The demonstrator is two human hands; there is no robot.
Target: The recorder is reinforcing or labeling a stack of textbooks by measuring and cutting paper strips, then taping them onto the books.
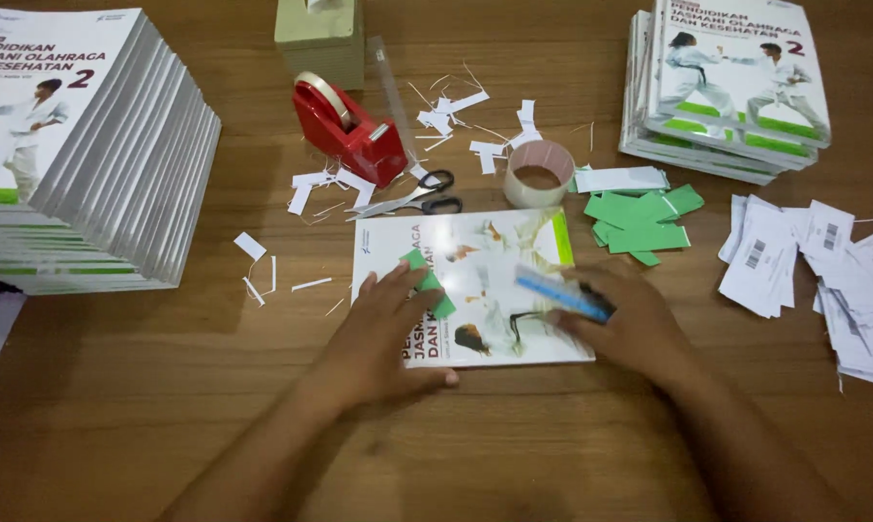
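A thin white book [494, 246] with a green-edged cover lies on the wooden table [514, 454] in front of me. My left hand [383, 333] rests flat on its left side, fingers on a small green paper slip [427, 280]. My right hand [625, 319] lies on the book's right edge and holds a blue stick-shaped object [557, 295], blurred, with a dark end.
Tall book stack [88, 155] at left; smaller stack [727, 87] at back right. Red tape dispenser [345, 130], scissors [422, 195], tape roll [539, 174], green slips [640, 222], white barcode labels [814, 266], paper scraps [465, 121], a beige box [320, 39].
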